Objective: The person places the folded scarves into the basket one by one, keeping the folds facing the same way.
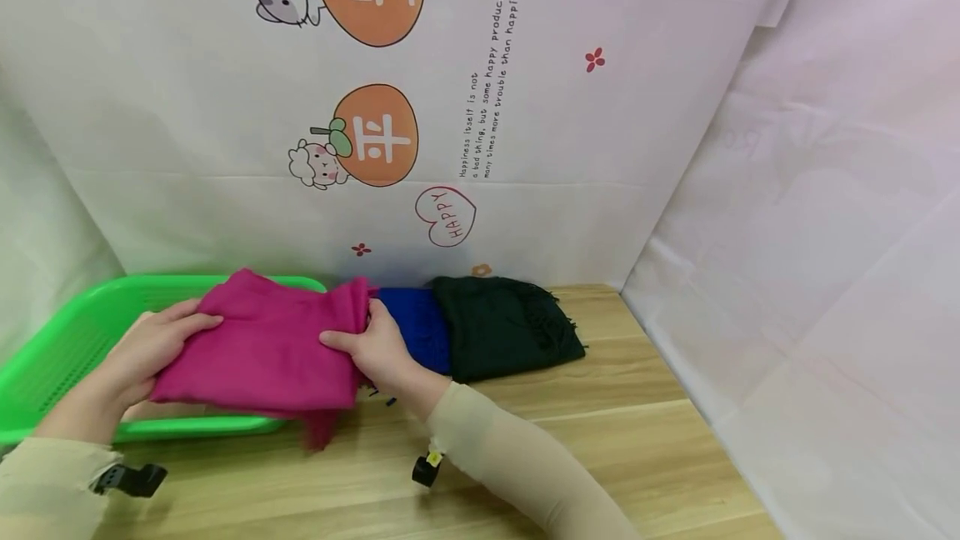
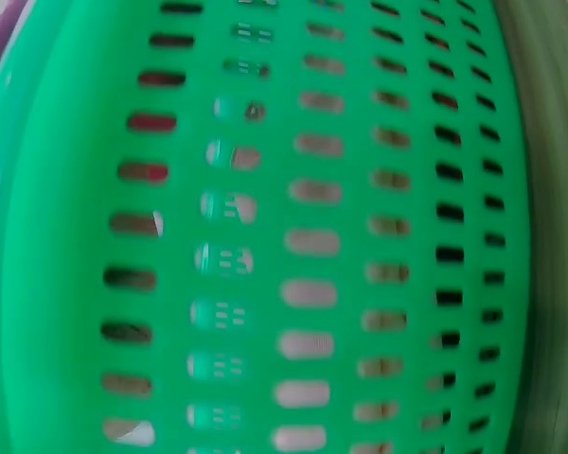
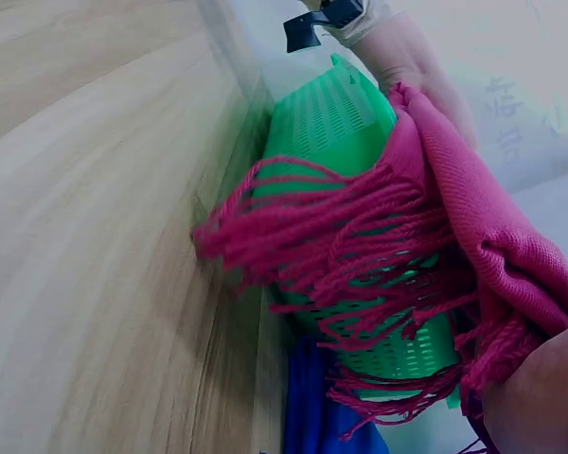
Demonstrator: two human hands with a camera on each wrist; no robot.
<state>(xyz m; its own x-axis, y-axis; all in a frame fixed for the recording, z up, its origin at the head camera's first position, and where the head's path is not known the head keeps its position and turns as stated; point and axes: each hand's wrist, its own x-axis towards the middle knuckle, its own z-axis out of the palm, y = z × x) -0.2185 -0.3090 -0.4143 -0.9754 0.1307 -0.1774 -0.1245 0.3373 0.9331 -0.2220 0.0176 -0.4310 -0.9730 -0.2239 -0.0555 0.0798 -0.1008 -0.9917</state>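
Both hands hold a folded magenta scarf (image 1: 262, 348) over the right part of a green plastic basket (image 1: 63, 365). The left hand (image 1: 153, 348) grips its left edge with the thumb on top; the fingers underneath are hidden. At the opposite edge, the right hand (image 1: 382, 348) pinches the cloth, thumb over the front. Long twisted fringe (image 3: 341, 236) hangs from the scarf in the right wrist view. Only the basket's slotted wall (image 2: 265, 208) fills most of the left wrist view, with neither hand showing there.
Right of the basket, a folded blue cloth (image 1: 420, 332) lies partly under a dark green fringed scarf (image 1: 502, 332) on the wooden table (image 1: 600, 440). A white printed sheet (image 1: 540, 123) rises behind them, and another white sheet (image 1: 825, 273) borders the right side.
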